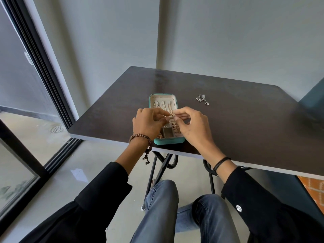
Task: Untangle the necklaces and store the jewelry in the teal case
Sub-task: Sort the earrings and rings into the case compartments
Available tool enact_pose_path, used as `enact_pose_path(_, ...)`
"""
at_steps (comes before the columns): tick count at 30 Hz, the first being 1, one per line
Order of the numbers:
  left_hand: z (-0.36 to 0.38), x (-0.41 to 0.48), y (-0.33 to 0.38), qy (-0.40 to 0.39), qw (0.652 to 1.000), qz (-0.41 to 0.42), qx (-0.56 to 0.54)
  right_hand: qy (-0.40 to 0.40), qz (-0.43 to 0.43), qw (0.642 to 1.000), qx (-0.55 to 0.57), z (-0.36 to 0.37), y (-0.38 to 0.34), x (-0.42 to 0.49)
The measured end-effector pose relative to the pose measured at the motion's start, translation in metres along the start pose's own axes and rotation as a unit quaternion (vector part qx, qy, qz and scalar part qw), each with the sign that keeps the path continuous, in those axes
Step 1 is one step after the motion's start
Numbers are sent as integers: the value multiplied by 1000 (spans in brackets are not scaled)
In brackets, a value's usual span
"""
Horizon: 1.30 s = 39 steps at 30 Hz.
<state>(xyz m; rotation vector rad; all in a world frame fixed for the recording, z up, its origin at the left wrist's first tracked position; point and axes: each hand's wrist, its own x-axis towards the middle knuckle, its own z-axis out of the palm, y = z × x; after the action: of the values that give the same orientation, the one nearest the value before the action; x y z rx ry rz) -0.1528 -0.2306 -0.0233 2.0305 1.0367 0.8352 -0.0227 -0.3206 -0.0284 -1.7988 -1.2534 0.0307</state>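
Observation:
The teal case lies open near the front edge of the dark table, its cream lid holding hung gold chains. Over the middle of the case, my left hand and my right hand meet fingertip to fingertip, both pinching a thin gold necklace. The lower tray's compartments show between my hands, with gold pieces in them. A pair of silver earrings lies on the table to the right of the case.
The table stands against a grey wall, with a sliding glass door at the left. Folding black legs show beneath the front edge. My knees in blue jeans sit below the table.

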Motion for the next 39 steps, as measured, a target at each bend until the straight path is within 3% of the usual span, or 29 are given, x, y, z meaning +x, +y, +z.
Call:
enact_pose_path(6, 3, 1, -2, 22, 995, -2, 99, 16, 4, 1000, 5, -9, 9, 0)
enact_pose_path(12, 7, 4, 9, 39, 997, 6, 71, 30, 20, 999, 10, -21, 22, -1)
enact_pose_path(21, 54, 18, 67, -41, 997, 56, -30, 60, 51, 997, 17, -55, 53, 15)
enact_pose_path(28, 108, 52, 95, -95, 992, -69, -51, 47, 120, 992, -3, -74, 99, 45)
enact_pose_path(32, 127, 79, 102, -68, 988, -120, -62, 11, 163, 987, 0, -77, 125, 73)
enact_pose_path(35, 152, 95, 93, -4, 986, -151, -75, -8, 185, 981, 60, -77, 144, 89)
enact_pose_path(39, 178, 111, 81, 76, 985, -138, -72, 0, 185, 979, 90, -73, 156, 112)
